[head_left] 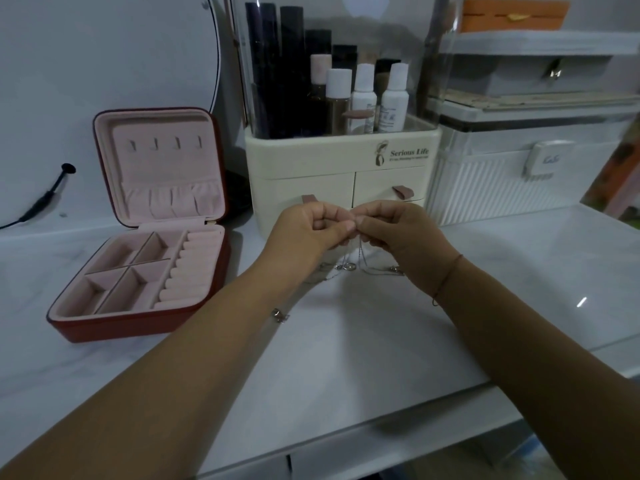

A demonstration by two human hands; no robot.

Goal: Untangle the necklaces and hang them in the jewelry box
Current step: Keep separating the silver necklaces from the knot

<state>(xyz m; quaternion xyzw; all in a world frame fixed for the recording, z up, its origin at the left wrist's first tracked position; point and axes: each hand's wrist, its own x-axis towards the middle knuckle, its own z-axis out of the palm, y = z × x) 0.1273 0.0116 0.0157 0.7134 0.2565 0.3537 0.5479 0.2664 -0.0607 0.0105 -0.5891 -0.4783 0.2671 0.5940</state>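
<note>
A red jewelry box (145,327) with pink lining lies open at the left, its lid upright with a row of small hooks (165,143) that carry nothing. Thin silver necklaces (349,265) dangle in a tangle from my fingers down to the white table, with a pendant near the chains and a clasp (280,315) lying beside my left forearm. My left hand (311,226) and my right hand (394,226) meet fingertip to fingertip, both pinching the chains just above the tabletop.
A cream cosmetics organizer (343,157) with bottles and two drawers stands right behind my hands. A white ribbed case (502,181) sits to its right. A black cable (41,199) lies at the far left. The table's front edge (381,424) runs below my forearms.
</note>
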